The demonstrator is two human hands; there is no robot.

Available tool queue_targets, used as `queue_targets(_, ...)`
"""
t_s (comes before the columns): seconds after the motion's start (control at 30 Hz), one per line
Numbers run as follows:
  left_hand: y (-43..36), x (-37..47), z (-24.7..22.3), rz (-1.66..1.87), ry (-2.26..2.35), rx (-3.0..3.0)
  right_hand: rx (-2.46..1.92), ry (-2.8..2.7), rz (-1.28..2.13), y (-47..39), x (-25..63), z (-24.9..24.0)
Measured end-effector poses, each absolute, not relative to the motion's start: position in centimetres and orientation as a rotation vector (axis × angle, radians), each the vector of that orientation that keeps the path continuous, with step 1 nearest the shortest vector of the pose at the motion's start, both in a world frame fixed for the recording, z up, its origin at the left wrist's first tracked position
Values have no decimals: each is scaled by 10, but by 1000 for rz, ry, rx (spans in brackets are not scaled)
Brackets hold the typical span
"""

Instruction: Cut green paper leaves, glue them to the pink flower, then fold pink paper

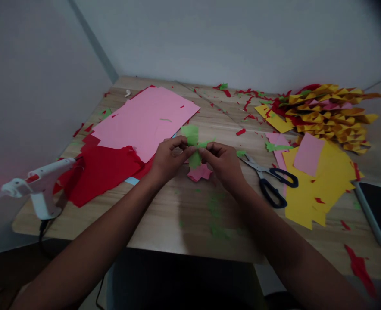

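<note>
Between my two hands, over the middle of the table, is a piece of green paper (191, 134) with several lobes. My left hand (172, 157) pinches it from the left, thumb against fingers. From the right, my right hand (222, 162) pinches it too, and the two thumbs nearly meet at its centre. Just below and behind the green paper shows a small pink paper piece (200, 172). Scissors (268, 174) with dark handles lie partly open to the right of my right hand.
A white glue gun (45, 185) stands at the left beside red paper (103, 172). Pink sheets (148, 114) lie behind it. At the right are yellow sheets (326, 181), a yellow folded-paper bundle (332, 114) and a phone (378, 211). Red and green scraps are scattered about.
</note>
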State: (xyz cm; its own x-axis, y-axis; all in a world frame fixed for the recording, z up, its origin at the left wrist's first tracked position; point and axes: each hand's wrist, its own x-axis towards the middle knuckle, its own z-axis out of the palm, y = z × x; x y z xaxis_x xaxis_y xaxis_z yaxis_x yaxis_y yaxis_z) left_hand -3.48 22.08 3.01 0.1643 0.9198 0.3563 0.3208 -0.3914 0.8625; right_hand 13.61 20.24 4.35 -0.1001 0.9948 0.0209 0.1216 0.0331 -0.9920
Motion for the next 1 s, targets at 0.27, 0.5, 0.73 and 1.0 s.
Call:
queue_targets(0.27,220,-36,31,1204,1291,1983,-1241,-1446,1109,203,138,38)
queue_targets(0.5,222,-36,30,1146,1309,2102,-1279,-1488,1033,204,137,36)
queue_targets(0.73,218,-35,32,1192,1243,2158,-1180,-1243,1351,203,131,31)
queue_targets(1.0,218,-35,29,1196,1247,1943,-1114,-1156,1380,205,133,30)
